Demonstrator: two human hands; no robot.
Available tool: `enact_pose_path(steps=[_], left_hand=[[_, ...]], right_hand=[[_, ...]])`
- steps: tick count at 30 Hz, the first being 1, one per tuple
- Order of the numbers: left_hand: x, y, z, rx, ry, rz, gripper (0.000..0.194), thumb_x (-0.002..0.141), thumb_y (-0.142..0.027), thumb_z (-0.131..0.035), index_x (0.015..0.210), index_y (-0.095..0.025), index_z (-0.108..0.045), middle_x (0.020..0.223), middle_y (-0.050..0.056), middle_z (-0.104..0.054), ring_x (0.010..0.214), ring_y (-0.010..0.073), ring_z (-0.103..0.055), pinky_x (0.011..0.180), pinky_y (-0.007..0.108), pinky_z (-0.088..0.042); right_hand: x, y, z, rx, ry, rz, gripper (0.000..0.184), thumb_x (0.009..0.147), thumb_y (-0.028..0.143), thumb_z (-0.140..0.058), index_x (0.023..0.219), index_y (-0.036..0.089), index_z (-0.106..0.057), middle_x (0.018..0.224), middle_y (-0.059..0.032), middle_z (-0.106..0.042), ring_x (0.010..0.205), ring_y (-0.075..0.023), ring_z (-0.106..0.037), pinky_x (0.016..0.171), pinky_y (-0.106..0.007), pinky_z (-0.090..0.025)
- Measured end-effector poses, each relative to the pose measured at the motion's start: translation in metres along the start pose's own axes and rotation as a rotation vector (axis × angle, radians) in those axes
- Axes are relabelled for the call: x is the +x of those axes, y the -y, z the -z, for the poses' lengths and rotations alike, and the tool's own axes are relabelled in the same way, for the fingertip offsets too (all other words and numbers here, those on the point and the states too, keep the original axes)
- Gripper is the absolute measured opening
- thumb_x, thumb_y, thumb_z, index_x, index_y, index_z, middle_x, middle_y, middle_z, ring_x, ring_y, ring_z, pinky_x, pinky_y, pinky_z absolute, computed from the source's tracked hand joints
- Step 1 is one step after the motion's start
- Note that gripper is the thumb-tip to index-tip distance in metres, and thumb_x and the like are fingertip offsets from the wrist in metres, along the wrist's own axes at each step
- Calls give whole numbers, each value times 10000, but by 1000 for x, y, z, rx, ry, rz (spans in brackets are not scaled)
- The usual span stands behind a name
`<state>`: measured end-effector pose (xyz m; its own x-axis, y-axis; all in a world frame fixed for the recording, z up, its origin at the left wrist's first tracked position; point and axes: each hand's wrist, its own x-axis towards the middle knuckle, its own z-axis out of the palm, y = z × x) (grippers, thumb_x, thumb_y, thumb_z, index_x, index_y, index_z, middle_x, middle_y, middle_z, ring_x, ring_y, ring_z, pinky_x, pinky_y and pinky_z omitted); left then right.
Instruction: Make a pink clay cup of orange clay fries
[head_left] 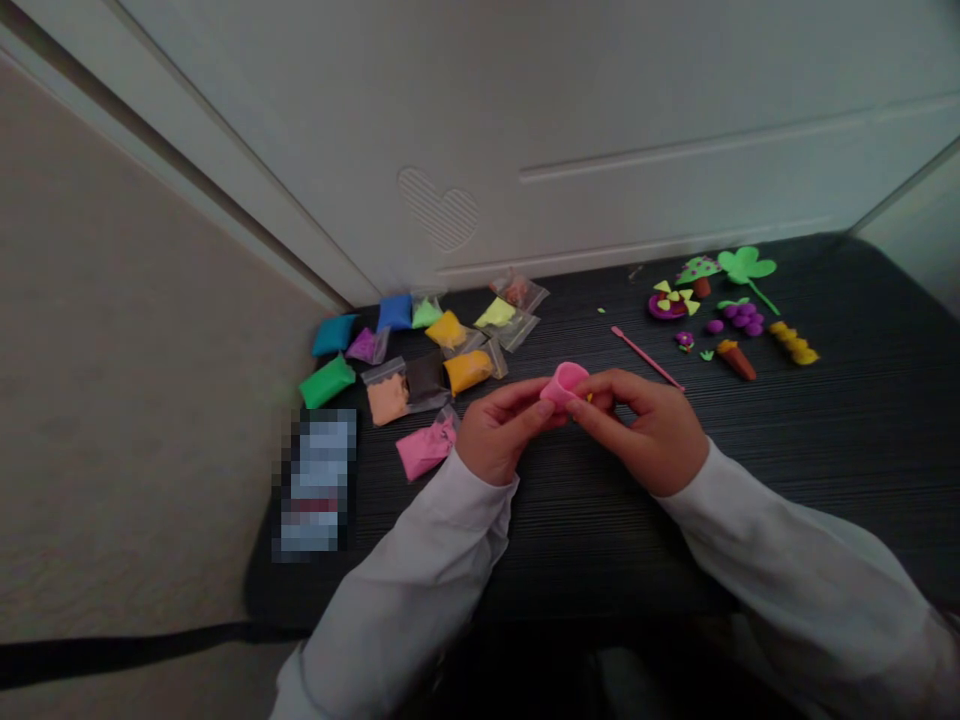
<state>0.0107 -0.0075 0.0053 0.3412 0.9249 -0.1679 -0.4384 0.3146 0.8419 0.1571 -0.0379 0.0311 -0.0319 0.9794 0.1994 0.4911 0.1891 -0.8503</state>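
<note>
Between my two hands is a hollow pink clay cup (564, 382), its round opening facing up and slightly away. My left hand (499, 425) pinches its left side, thumb in front and fingers behind. The thumb and fingers of my right hand (641, 420) grip the right side of the rim. A small yellow bit (589, 397) shows by the right fingertips; what it belongs to is hidden. Left of my left hand lies an opened bag of pink clay (426, 447). Beyond my right hand rests a thin pink modelling stick (646, 358).
Bags of coloured clay, such as green (328, 382), black (427, 380) and orange (469, 372), crowd the table's left. Finished clay pieces stand at right: a clover (746, 266), grapes (744, 318), a mushroom (699, 270), a yellow twist (793, 343). A blurred-out phone (316, 482) lies near the left edge.
</note>
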Motion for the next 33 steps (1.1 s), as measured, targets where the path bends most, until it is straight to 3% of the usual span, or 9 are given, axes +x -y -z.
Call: enact_pose_path(steps=[5, 11, 16, 21, 24, 27, 31, 33], left_hand=[[1, -3, -1, -32, -28, 68, 204, 620, -178, -696, 823, -168, -674, 765, 16, -695, 667, 112, -643, 647, 219, -537], [3, -6, 3, -103, -68, 105, 233, 614, -188, -699, 837, -170, -634, 755, 6, -689, 690, 116, -651, 618, 187, -526], [5, -6, 4, -88, -75, 52, 240, 623, -165, -690, 837, -172, -582, 742, -8, -679, 710, 108, -647, 642, 191, -527], [5, -1, 4, 31, -21, 90, 241, 613, -160, -693, 828, -155, -584, 779, -1, -656, 715, 121, -641, 614, 213, -533], [5, 0, 5, 152, 8, 58, 278, 616, -192, -689, 875, -154, -595, 874, 21, -630, 734, 135, -631, 606, 238, -533], [8, -2, 10, 240, -75, -89, 313, 616, -223, -681, 911, -168, -591, 939, 40, -610, 725, 145, -629, 523, 212, -498], [14, -6, 18, 257, -137, -181, 237, 619, -243, -667, 835, -167, -605, 818, 19, -611, 634, 117, -608, 468, 201, -453], [15, -6, 20, 260, -147, -190, 221, 622, -254, -661, 817, -165, -609, 773, 12, -610, 581, 99, -585, 452, 201, -434]], right_hand=[[0, -3, 1, 44, -25, 17, 211, 778, 351, -530, 883, 189, -614, 588, 33, -528, 540, -84, -473, 532, -218, -382], [3, -13, -2, 254, -191, -11, 224, 776, 307, -534, 986, 228, -532, 781, 1, -527, 646, -105, -503, 577, -241, -435], [6, -19, -6, 378, -110, -72, 327, 740, 304, -583, 1047, 229, -500, 914, -21, -545, 775, -118, -540, 642, -246, -462], [11, -17, -3, 467, -22, -159, 220, 747, 313, -565, 920, 177, -581, 770, -9, -613, 696, -112, -572, 612, -246, -463], [18, -22, 2, 399, -19, -184, 169, 718, 313, -583, 787, 161, -609, 709, -4, -639, 650, -118, -581, 605, -261, -461], [27, -32, 6, 182, -57, -149, 190, 728, 333, -558, 782, 164, -625, 706, -4, -652, 639, -121, -581, 659, -291, -454], [44, -44, 2, -195, -55, -58, 214, 772, 330, -493, 826, 181, -637, 744, -11, -663, 661, -127, -582, 644, -278, -439], [52, -45, -4, -268, -39, -32, 203, 764, 323, -502, 821, 191, -646, 754, -13, -665, 665, -135, -577, 641, -284, -427]])
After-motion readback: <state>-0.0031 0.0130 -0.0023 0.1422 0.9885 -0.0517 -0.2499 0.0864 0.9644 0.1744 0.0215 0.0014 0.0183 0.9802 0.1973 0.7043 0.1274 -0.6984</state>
